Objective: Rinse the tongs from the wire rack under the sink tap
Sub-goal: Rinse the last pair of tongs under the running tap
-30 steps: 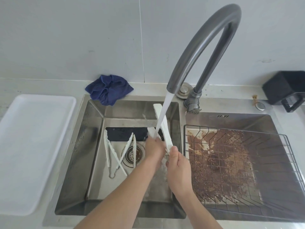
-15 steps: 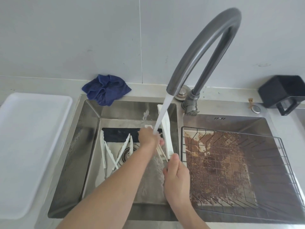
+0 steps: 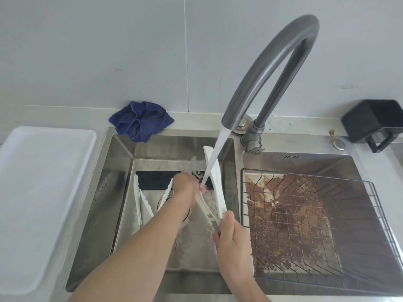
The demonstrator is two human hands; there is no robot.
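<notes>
In the left sink basin (image 3: 122, 192), the right hand (image 3: 234, 247) grips the white tongs (image 3: 214, 177) by their near end while the left hand (image 3: 185, 186) rubs one arm under the tap (image 3: 272, 62) stream; best to turn every face through the water.

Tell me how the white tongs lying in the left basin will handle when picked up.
The white tongs look thin and plastic, so probably light and springy, arms flexing under a squeeze. They lie in a wet basin beside the running stream, so likely slippery. Their arms are splayed, so they may spread or twist if gripped by one arm.

blue cloth (image 3: 141, 121), white tray (image 3: 41, 192), black mug (image 3: 374, 120)
</notes>
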